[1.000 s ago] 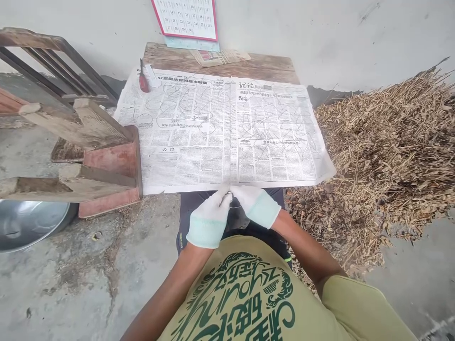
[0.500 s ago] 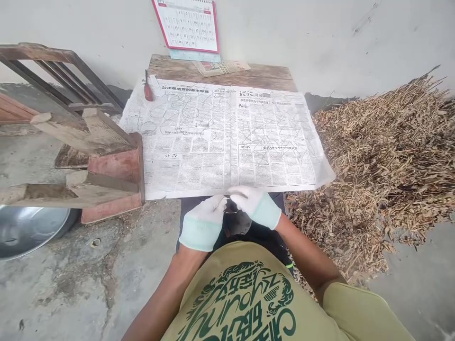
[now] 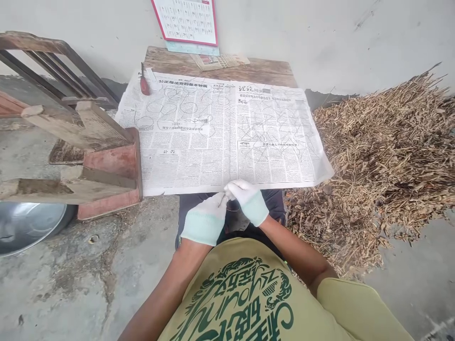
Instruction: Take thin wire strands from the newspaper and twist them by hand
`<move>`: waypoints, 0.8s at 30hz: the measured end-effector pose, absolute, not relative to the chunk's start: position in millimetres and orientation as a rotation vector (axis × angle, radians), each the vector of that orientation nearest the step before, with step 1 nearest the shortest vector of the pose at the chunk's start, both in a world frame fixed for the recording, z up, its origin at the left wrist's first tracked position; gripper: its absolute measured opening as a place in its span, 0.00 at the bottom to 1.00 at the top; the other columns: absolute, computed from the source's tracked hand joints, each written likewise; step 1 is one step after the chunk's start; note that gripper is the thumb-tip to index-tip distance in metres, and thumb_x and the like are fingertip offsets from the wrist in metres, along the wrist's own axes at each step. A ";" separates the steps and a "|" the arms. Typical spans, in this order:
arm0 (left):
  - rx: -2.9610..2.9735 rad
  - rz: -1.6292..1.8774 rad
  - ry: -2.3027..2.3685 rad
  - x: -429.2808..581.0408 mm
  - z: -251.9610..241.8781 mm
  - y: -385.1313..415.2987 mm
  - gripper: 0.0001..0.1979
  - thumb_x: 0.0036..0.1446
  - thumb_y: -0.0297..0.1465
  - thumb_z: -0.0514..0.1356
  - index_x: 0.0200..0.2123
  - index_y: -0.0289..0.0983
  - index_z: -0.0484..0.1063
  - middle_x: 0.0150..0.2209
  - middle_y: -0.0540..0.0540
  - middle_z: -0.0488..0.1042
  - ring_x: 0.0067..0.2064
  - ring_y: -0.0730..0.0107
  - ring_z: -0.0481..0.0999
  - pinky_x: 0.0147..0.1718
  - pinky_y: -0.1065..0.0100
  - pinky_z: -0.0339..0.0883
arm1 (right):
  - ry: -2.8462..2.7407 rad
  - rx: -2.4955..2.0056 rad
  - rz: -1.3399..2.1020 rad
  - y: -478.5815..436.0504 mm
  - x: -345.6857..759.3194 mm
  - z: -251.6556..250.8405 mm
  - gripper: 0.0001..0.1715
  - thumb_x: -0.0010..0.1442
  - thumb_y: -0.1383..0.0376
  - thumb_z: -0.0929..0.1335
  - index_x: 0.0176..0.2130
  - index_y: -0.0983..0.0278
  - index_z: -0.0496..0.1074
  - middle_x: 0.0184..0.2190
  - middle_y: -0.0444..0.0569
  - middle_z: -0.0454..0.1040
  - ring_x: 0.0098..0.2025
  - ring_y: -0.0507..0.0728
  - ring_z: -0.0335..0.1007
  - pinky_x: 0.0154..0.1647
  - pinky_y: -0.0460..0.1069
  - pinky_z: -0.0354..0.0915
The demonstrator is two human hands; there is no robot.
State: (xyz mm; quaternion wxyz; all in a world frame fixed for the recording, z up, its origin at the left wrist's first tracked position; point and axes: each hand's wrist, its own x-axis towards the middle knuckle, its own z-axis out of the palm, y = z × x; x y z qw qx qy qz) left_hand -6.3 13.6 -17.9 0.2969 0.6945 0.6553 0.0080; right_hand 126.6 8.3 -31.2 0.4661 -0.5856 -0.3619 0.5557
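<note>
Both my hands wear white gloves with pale green cuffs and meet just off the near edge of the newspaper (image 3: 185, 175). My left hand (image 3: 206, 215) is closed, its fingertips pinching a thin wire (image 3: 233, 210) that curves below the hands. The fingers of my right hand (image 3: 246, 196) are pinched together on the same wire, touching the left fingertips. Fingers hide most of the wire. On the newspaper's left half lie several thin wire loops (image 3: 188, 108); bent, angular wires (image 3: 250, 127) are spread over its right half.
A red-handled screwdriver (image 3: 144, 85) lies at the newspaper's far left corner on the wooden table (image 3: 263, 71). Behind it a calendar (image 3: 188, 21) leans on the wall. An overturned wooden chair (image 3: 112, 166) and metal basin (image 3: 31, 225) are left; dry stalks (image 3: 384, 166) are heaped right.
My right hand has turned and drawn in against the left fingertips, its wrist swinging inward. The view has tilted slightly downward.
</note>
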 end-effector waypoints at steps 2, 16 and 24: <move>1.884 -0.085 1.753 -4.8 -14.5 15.4 0.18 0.70 0.43 0.50 0.47 0.46 0.78 0.34 0.46 0.81 0.34 0.61 0.78 0.31 0.66 0.60 | -0.873 -1.428 1.395 7.3 126.9 -31.7 0.12 0.58 0.60 0.69 0.33 0.65 0.78 0.32 0.47 0.79 0.35 0.52 0.75 0.42 0.48 0.71; 1.958 -0.163 1.713 -6.8 -6.4 9.5 0.18 0.72 0.38 0.47 0.34 0.40 0.73 0.33 0.45 0.79 0.36 0.62 0.78 0.34 0.67 0.59 | -0.932 -1.442 1.438 7.0 128.9 -33.5 0.10 0.60 0.65 0.67 0.33 0.64 0.80 0.32 0.46 0.80 0.35 0.52 0.74 0.41 0.48 0.70; 1.710 0.115 1.796 -20.0 -23.0 11.7 0.15 0.68 0.41 0.52 0.37 0.43 0.76 0.33 0.46 0.81 0.35 0.59 0.78 0.35 0.66 0.63 | -1.163 -1.489 1.380 3.9 138.8 -30.4 0.12 0.65 0.62 0.67 0.43 0.64 0.79 0.38 0.49 0.81 0.38 0.53 0.77 0.44 0.50 0.72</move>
